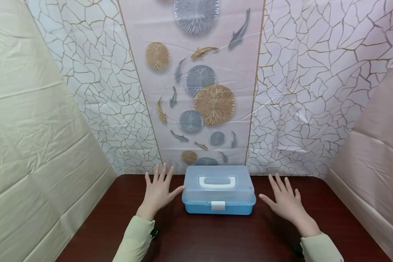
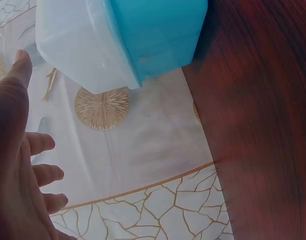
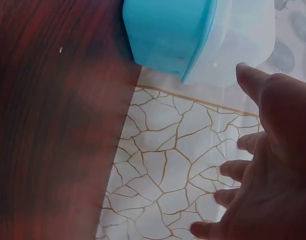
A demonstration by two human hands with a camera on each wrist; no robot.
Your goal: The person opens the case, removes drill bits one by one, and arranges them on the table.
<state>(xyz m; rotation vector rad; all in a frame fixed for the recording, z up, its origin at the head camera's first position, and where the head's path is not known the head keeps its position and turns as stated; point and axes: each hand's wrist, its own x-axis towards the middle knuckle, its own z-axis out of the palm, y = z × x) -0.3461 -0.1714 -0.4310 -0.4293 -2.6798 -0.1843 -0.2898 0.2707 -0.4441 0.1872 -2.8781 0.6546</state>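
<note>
A plastic storage box [image 1: 218, 190] with a blue base, a frosted clear lid, a white carry handle [image 1: 217, 182] and a white front latch [image 1: 218, 206] stands closed on the dark red table. My left hand [image 1: 158, 192] is spread beside its left end, the thumb tip right at the lid's edge in the head view. On the other side my right hand [image 1: 287, 202] is spread too, its thumb pointing toward the box across a small gap. Both palms hold nothing. Each wrist view shows one end of the blue base [image 2: 160, 37] and lid [image 3: 243, 40].
The dark wooden tabletop [image 1: 196, 240] spreads in front of the box. Behind it hangs a patterned cloth [image 1: 288, 109] with fish and round leaf prints. Plain beige cloth walls close in the left [image 1: 36, 153] and right [image 1: 370, 156] sides.
</note>
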